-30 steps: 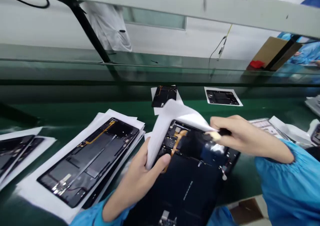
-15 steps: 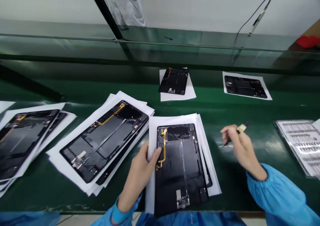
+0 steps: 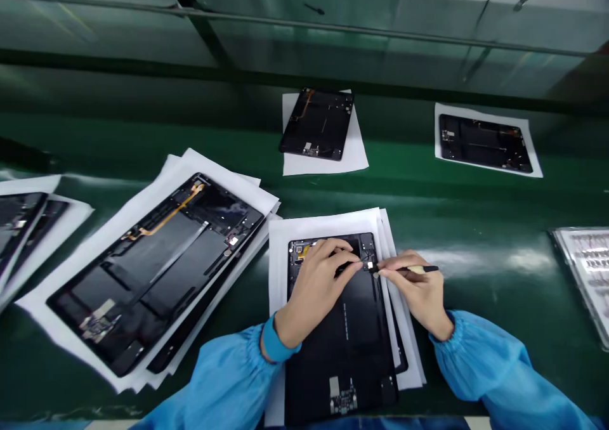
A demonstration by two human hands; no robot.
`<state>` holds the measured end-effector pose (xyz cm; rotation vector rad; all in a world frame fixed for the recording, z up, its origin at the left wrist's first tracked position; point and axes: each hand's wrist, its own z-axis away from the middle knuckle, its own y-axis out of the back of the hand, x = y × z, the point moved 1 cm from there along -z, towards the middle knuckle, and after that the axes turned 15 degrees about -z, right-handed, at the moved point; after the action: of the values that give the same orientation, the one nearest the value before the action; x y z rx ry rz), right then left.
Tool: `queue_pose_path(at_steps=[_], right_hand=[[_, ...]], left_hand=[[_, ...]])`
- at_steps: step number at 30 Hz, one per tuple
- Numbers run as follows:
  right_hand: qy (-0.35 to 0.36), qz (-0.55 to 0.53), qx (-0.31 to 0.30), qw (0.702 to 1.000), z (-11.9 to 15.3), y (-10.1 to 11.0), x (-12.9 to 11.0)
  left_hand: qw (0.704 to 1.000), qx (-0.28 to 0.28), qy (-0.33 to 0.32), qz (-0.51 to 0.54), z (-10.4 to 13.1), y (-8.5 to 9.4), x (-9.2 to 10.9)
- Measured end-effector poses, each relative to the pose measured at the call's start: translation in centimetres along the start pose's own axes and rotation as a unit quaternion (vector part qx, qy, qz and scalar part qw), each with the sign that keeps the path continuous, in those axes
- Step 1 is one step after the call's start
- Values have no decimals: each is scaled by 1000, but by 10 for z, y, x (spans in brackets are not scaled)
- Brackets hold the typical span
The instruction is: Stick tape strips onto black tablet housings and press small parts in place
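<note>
In the head view, an opened tablet (image 3: 342,360) with bare inner parts lies on white paper sheets (image 3: 280,252) directly before me. My left hand (image 3: 318,284) rests over its upper half, thumb and fingertips closed close together beside the upper right corner; whatever they pinch is hidden. A gold flex cable (image 3: 301,252) peeks out behind the fingers. My right hand (image 3: 419,287) grips a slim black tool (image 3: 431,268) with a pale yellow band, its tip at the tablet's right edge near a small bright part (image 3: 370,265).
To the left, another opened tablet (image 3: 157,271) tops a stack of paper and tablets; a further stack (image 3: 71,217) is cut off by the frame. Two tablets (image 3: 321,125) (image 3: 485,143) lie on paper at the back. A clear tray (image 3: 578,278) of small parts sits at right.
My left hand has moved from the tablet's left edge up over its top part. My right hand came left with the tool to the tablet. The view has tilted down.
</note>
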<state>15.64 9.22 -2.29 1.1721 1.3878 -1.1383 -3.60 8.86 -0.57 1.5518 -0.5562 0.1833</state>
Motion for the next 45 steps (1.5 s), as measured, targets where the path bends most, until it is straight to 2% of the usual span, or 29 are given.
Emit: queue_pose_path(at_steps=[6,12,19,23,32,37,45], right_hand=[[35,20,18,999,2,2,1],[30,16,29,999,2,4,1],[36,1,34,999,2,2,2],[25,7,42,999,-1,-1,0],[-10,-51,15,999,0,-2,2],[-18,-46,25,998,0,-2,2],[49,-33,39,998,5,3,1]], left_hand=[[997,-15,25,66,4,1,-4],[998,-15,-59,3,5,-3,-1],[998,5,-48,33,2,-2,0],[999,24,-37,12,8,1,1],[994,26,-100,-44,14,-1,4],[995,57,-81,-25,16,-3,1],[999,-10,-29,13,14,-3,-1]])
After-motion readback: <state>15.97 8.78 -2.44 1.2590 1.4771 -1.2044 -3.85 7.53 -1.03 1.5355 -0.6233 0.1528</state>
